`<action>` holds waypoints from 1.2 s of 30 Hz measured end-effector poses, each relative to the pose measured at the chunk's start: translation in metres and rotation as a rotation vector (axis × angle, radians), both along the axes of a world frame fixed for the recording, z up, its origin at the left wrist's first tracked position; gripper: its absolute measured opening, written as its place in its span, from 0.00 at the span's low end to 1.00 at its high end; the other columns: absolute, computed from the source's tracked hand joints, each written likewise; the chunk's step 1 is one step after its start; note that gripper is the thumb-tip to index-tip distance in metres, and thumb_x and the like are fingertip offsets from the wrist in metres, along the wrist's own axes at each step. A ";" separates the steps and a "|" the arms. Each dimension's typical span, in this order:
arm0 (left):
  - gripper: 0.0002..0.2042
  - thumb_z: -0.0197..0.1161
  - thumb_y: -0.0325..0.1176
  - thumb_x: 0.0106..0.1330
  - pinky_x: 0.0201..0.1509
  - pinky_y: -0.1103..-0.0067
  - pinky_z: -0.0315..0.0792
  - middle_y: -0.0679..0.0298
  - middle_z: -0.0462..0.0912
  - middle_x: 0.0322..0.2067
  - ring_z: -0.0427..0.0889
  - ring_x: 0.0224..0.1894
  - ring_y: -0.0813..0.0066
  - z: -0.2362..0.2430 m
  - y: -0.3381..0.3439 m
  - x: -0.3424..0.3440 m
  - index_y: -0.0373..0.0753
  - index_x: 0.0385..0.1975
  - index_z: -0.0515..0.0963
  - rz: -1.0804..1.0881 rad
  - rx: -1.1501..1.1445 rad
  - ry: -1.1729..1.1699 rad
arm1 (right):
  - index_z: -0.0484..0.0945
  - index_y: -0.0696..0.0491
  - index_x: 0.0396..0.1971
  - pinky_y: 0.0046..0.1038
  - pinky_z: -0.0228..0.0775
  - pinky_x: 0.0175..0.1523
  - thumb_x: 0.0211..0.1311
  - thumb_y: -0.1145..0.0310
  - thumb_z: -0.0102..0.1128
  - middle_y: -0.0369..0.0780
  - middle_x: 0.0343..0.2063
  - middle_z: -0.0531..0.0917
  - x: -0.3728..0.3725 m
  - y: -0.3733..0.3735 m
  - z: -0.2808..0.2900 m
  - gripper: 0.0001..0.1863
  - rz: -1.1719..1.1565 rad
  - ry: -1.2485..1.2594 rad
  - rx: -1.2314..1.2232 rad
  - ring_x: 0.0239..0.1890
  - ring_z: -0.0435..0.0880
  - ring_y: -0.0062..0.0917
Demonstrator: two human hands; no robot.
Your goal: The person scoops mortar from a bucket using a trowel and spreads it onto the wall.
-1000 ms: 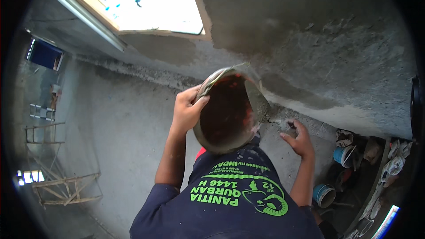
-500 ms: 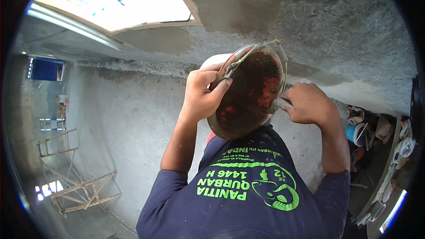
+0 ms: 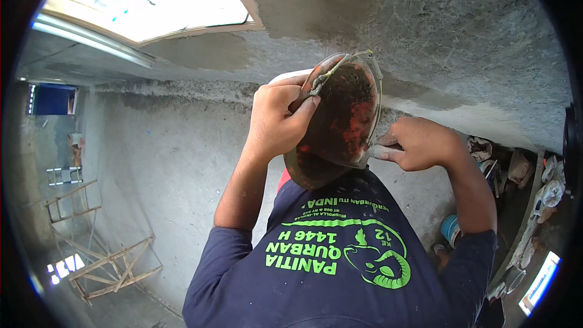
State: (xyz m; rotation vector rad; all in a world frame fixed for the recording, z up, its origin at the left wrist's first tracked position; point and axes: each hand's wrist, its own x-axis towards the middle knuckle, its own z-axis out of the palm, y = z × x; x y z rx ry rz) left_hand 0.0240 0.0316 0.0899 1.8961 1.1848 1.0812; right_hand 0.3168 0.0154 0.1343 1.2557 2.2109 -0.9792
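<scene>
A round bucket (image 3: 351, 123), its dark inside patched with red, is tipped so its mouth faces me. My left hand (image 3: 280, 118) is closed on its rim, thumb over the edge beside a mortar-crusted wire handle (image 3: 331, 73). My right hand (image 3: 419, 143) is closed at the opposite, lower right edge of the bucket. Between its fingers is something grey and smeared, too hidden to name. The bucket's lower end is close to the front of my dark shirt (image 3: 340, 255).
A rough plastered wall (image 3: 461, 42) stands ahead, with a bright window opening (image 3: 164, 0) at upper left. Wooden trestle scaffolding (image 3: 115, 267) stands far left. At right are a blue pail (image 3: 450, 229), with a patch of skin beside it, and a plank (image 3: 516, 249) with cluttered bags.
The bucket has shifted slightly left and turned a little. My right hand has moved slightly right, with its elbow farther out. The blue pail now appears lower and farther left.
</scene>
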 end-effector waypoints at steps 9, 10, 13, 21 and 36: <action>0.09 0.69 0.28 0.60 0.34 0.72 0.74 0.48 0.87 0.37 0.81 0.26 0.61 -0.010 0.010 -0.012 0.26 0.33 0.82 0.048 -0.113 -0.035 | 0.86 0.63 0.48 0.24 0.71 0.19 0.74 0.56 0.64 0.46 0.26 0.87 0.085 0.007 -0.075 0.22 -0.633 0.653 -1.016 0.19 0.82 0.23; 0.10 0.69 0.28 0.61 0.34 0.73 0.72 0.49 0.85 0.33 0.78 0.25 0.66 -0.016 0.013 -0.016 0.26 0.35 0.83 0.051 -0.128 -0.054 | 0.85 0.65 0.50 0.25 0.71 0.19 0.73 0.57 0.66 0.49 0.28 0.87 0.096 -0.005 -0.088 0.23 -0.719 0.701 -1.034 0.19 0.83 0.25; 0.13 0.68 0.29 0.64 0.34 0.76 0.70 0.57 0.76 0.26 0.71 0.28 0.80 -0.032 0.004 -0.033 0.26 0.43 0.83 0.091 -0.180 -0.130 | 0.82 0.68 0.50 0.29 0.72 0.19 0.71 0.60 0.65 0.54 0.30 0.87 0.120 -0.051 -0.134 0.23 -0.918 0.946 -1.048 0.19 0.84 0.34; 0.11 0.63 0.25 0.69 0.40 0.82 0.68 0.76 0.75 0.30 0.70 0.33 0.85 -0.070 -0.010 -0.064 0.27 0.45 0.85 0.260 -0.286 -0.333 | 0.75 0.59 0.60 0.32 0.74 0.27 0.69 0.52 0.71 0.48 0.35 0.82 0.061 -0.092 -0.131 0.31 -0.973 1.663 -0.626 0.28 0.84 0.33; 0.14 0.60 0.24 0.73 0.51 0.80 0.76 0.65 0.89 0.44 0.83 0.43 0.80 -0.080 -0.023 -0.058 0.23 0.53 0.84 0.283 -0.347 -0.417 | 0.79 0.59 0.61 0.40 0.82 0.37 0.70 0.68 0.63 0.51 0.40 0.86 0.097 0.058 -0.127 0.22 -0.713 0.673 1.474 0.36 0.89 0.49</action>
